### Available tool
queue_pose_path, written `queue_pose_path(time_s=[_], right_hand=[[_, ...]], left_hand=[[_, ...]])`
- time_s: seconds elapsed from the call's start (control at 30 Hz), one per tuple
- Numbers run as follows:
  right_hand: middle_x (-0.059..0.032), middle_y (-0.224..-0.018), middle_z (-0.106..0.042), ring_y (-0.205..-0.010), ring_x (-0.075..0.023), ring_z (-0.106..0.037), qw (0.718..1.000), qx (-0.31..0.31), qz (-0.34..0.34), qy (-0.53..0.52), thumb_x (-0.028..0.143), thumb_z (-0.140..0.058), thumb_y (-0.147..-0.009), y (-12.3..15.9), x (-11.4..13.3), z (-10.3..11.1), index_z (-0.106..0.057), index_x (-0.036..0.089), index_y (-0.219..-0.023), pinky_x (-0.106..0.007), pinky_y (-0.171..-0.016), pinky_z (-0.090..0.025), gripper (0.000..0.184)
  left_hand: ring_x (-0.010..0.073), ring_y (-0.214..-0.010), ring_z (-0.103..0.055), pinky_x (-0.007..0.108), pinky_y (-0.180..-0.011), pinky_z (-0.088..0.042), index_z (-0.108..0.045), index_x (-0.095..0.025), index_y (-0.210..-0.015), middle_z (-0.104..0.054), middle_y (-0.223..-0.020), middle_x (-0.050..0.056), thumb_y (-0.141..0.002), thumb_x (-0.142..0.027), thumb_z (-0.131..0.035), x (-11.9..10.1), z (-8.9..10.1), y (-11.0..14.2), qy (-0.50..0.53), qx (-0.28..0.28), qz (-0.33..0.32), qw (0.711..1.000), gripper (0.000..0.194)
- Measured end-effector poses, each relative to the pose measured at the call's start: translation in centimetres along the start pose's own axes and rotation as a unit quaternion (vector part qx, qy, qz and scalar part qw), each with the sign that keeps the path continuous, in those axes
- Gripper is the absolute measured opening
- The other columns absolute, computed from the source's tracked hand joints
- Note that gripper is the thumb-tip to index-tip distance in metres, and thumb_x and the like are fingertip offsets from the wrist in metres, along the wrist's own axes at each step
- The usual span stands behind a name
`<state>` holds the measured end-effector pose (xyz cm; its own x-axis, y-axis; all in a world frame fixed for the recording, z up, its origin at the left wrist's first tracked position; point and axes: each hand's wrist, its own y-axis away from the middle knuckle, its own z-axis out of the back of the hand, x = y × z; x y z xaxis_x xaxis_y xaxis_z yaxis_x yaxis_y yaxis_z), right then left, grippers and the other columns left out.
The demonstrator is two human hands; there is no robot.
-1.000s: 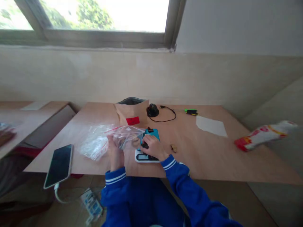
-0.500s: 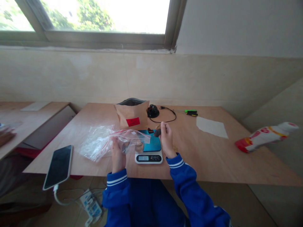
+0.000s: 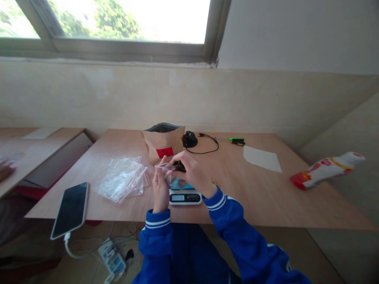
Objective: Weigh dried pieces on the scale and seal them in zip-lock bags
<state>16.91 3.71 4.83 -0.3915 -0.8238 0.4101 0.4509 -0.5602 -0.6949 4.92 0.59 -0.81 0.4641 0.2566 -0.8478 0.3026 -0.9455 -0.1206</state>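
My left hand (image 3: 160, 190) holds a small clear zip bag (image 3: 168, 173) upright by its side, just above the digital kitchen scale (image 3: 185, 197). My right hand (image 3: 193, 172) is at the bag's mouth, its fingers pinched on a dark brown piece (image 3: 179, 166). Whether that piece is inside the bag, I cannot tell. The bag and my hands cover most of the scale's teal top plate (image 3: 181, 185), while its lit display stays visible.
Clear zip bags (image 3: 122, 179) lie left of my hands on the wooden table (image 3: 245, 197). Behind stand a kraft pouch (image 3: 162, 144) and a black corded device (image 3: 189, 139). A phone (image 3: 70, 211) hangs over the table edge, and a red-and-white packet (image 3: 325, 170) lies right.
My right hand has moved left from beside the scale to the bag's mouth, bringing the dark piece with it. The bag has risen and shifted right, closer to my right hand.
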Motion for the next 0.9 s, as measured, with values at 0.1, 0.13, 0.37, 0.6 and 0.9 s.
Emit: queue_pose_path(time_s=[0.1,0.13,0.37,0.6,0.9], right_hand=[[-0.0074,-0.098,-0.062,-0.092,-0.0205,-0.057,0.997,0.023,0.05,0.055,0.038,-0.055,-0.091,0.3,0.2,-0.3,-0.055,0.02,-0.099,-0.034,-0.083,-0.05,0.019],[-0.0078,-0.099,-0.063,-0.093,-0.0209,-0.057,0.995,0.033,0.064,0.069,0.037,-0.054,-0.092,0.3,0.3,-0.4,-0.056,0.02,-0.098,-0.035,-0.084,-0.05,0.018],[-0.0047,-0.093,-0.066,-0.086,-0.0163,-0.063,0.997,0.011,-0.049,-0.058,0.045,-0.057,-0.09,0.9,0.3,-0.8,-0.058,0.02,-0.095,-0.028,-0.078,-0.05,0.026],[-0.0023,-0.086,-0.068,-0.078,-0.0144,-0.062,0.981,0.112,-0.153,-0.037,0.048,-0.041,-0.097,0.6,0.0,1.3,-0.064,0.02,-0.089,-0.025,-0.068,-0.043,0.037],[-0.0083,-0.092,-0.071,-0.08,-0.0224,-0.067,0.953,0.189,-0.196,0.132,0.027,-0.039,-0.096,0.0,0.7,2.4,-0.058,0.02,-0.105,-0.028,-0.062,-0.037,0.022]], left_hand=[[0.0163,-0.111,-0.062,0.025,-0.093,-0.05,-0.055,-0.024,-0.133,-0.069,-0.116,0.006,-0.091,-0.053,-0.047,-0.2,-0.7,0.3,0.018,-0.018,0.007,1.0,0.052],[0.0163,-0.112,-0.061,0.024,-0.092,-0.05,-0.055,-0.023,-0.132,-0.068,-0.117,0.006,-0.091,-0.053,-0.047,-0.3,-0.9,0.4,0.027,-0.023,0.01,0.999,0.052],[0.0182,-0.109,-0.064,0.028,-0.093,-0.051,-0.054,-0.024,-0.134,-0.07,-0.114,0.008,-0.09,-0.056,-0.047,-0.8,-1.9,0.8,0.044,-0.051,0.026,0.997,0.054],[0.0176,-0.093,-0.069,0.027,-0.079,-0.055,-0.058,-0.023,-0.13,-0.071,-0.111,0.007,-0.086,-0.059,-0.052,-0.7,0.2,0.2,-0.067,0.055,0.069,0.994,0.057],[0.025,-0.115,-0.061,0.037,-0.099,-0.047,-0.065,-0.018,-0.122,-0.066,-0.124,0.011,-0.088,-0.055,-0.05,-1.3,1.6,-1.2,-0.16,0.128,0.027,0.979,0.052]])
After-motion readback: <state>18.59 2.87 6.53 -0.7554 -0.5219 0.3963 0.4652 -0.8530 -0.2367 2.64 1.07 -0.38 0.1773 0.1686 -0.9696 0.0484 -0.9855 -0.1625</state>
